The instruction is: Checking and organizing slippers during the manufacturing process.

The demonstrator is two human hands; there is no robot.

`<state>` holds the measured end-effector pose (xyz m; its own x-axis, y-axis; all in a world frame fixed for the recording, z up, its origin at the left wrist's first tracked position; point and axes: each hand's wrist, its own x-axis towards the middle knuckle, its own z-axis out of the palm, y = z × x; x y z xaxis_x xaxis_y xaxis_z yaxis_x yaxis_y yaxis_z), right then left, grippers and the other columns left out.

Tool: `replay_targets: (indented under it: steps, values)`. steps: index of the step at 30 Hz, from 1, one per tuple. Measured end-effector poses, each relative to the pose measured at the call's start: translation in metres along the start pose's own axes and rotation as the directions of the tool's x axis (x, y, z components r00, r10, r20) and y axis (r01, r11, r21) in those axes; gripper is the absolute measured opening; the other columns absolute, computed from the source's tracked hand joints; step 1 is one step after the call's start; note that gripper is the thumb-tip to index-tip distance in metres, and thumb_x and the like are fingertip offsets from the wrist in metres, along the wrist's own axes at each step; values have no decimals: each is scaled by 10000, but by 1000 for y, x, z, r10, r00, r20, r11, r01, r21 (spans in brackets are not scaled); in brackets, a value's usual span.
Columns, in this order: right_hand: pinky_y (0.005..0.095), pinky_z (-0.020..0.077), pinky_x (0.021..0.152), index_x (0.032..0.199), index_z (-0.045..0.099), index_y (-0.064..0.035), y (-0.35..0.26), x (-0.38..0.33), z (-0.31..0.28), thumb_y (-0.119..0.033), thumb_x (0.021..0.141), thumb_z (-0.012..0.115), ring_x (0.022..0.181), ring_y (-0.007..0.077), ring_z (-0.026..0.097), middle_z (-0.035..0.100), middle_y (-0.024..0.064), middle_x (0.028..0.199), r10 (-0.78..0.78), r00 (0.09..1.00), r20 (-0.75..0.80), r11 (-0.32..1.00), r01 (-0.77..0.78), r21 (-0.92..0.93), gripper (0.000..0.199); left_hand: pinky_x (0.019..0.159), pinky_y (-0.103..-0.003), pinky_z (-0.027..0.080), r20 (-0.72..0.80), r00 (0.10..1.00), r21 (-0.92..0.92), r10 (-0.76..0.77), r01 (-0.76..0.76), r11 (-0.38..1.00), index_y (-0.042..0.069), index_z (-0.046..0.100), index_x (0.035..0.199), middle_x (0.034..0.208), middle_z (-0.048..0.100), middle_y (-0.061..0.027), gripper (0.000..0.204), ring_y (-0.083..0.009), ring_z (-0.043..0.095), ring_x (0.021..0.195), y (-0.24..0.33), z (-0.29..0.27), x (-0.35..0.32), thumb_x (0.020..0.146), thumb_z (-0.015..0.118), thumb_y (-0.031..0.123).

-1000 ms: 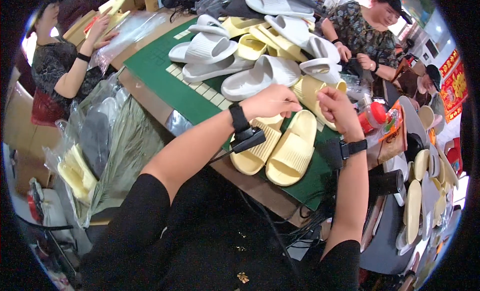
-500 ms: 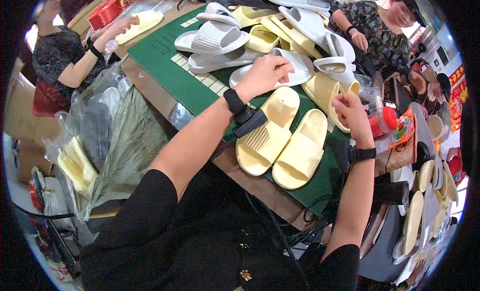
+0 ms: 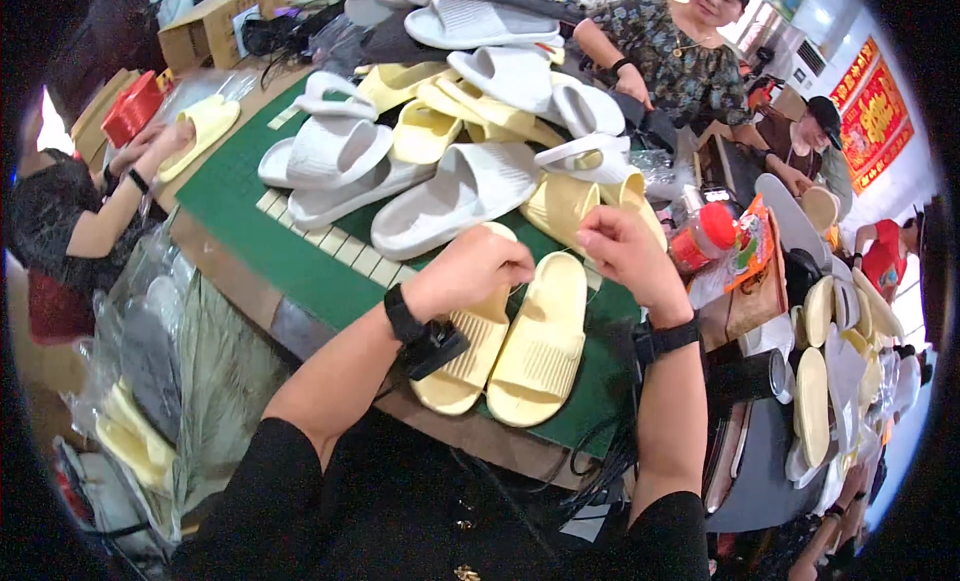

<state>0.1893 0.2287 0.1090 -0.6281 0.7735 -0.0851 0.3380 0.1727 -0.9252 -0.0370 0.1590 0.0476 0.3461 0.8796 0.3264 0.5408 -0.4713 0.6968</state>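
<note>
A pair of pale yellow slide sandals stands side by side on the green mat [image 3: 225, 201], soles down. Above the heel end of the left slide [image 3: 475, 343] is my left hand [image 3: 470, 266], fingers curled into a pinch. My right hand [image 3: 625, 251] hovers just beyond the right slide [image 3: 553, 326], thumb and fingers also pressed together. Whatever either pinch holds is too small to make out. Behind my right hand, more yellow slides [image 3: 560, 206] lie in a pile. A large grey slide [image 3: 465, 196] rests right behind my left hand.
Grey and yellow slides pile up toward the back. A red-lidded jar [image 3: 705, 236] stands at the right, near a rack of loose soles [image 3: 815, 406]. A plastic sack [image 3: 240, 371] of slides hangs at the left. Co-workers are at the left [image 3: 90, 206] and back right [image 3: 670, 56].
The view has shifted, so the table sits lower and further left. My left hand has come from beside the grey slide to over the left yellow slide, and my hands are closer together.
</note>
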Motion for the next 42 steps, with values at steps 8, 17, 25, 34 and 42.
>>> replay_targets:
  steps: [8, 17, 25, 34, 42]
  values:
    - [206, 354, 470, 866, 618, -35, -8, -7, 15, -125, 926, 618, 541, 28, 446, 502, -52, 661, -3, 1000, -8, 998, 3, 59, 107, 630, -315, 513, 16, 1000, -207, -8, 11, 978, 15, 731, 906, 756, 701, -89, 125, -180, 662, 662, -2, 5, -5, 853, 668, 109]
    - [194, 429, 509, 947, 682, -24, 7, -19, -16, -120, 927, 592, 624, 51, 579, 633, -10, 720, -23, 991, -135, 969, -11, -248, 134, 586, -250, 486, 12, 962, -477, -274, 246, 844, -9, 698, 891, 699, 657, -28, 152, -88, 603, 619, -20, -8, -8, 901, 648, 135]
    - [185, 373, 442, 1043, 624, -46, 4, -18, -7, -151, 1000, 514, 544, 72, 574, 619, 16, 699, -7, 987, -160, 995, 23, 97, 158, 558, -228, 461, 184, 952, -595, -244, 305, 743, 27, 586, 937, 753, 656, -50, 104, -86, 570, 592, -28, -9, -10, 947, 606, 128]
    - [173, 338, 401, 1053, 598, -74, 9, -13, 7, -191, 1003, 511, 514, 78, 578, 617, 18, 707, 72, 996, -56, 986, -63, 156, 154, 655, -251, 477, 171, 980, -367, -98, 156, 917, 3, 675, 828, 763, 661, 1, 128, -81, 575, 699, -35, -12, -16, 853, 706, 124]
    - [264, 440, 686, 912, 705, 12, 41, 0, 6, -84, 853, 657, 764, 139, 562, 636, 40, 845, -151, 973, -172, 937, 85, -339, 123, 691, -292, 504, 137, 981, -80, -134, 146, 986, 0, 716, 898, 782, 698, -73, 163, -141, 640, 727, -39, -22, -19, 807, 726, 136]
